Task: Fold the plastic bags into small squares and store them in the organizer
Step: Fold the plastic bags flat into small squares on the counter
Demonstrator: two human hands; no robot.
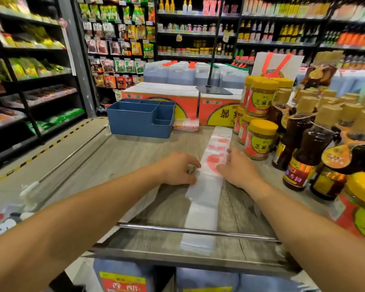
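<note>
A white plastic bag with red print (207, 192) lies folded into a long narrow strip on the wooden shelf top, running from the near rail toward the cartons. My left hand (178, 168) rests at the strip's left edge with fingers curled on it. Pressing the right edge with straighter fingers is my right hand (235, 168). A blue organizer (135, 121) with several compartments stands at the back left of the shelf top; no bags show inside it. A small stack of folded bags (187, 125) lies just right of the organizer.
Jars with yellow lids (260, 139) and dark sauce bottles (310, 144) crowd the right side. Orange cartons (190, 102) stand behind. A metal rail (198, 230) crosses the near edge. More flat bags (139, 203) lie under my left forearm. Store shelves surround.
</note>
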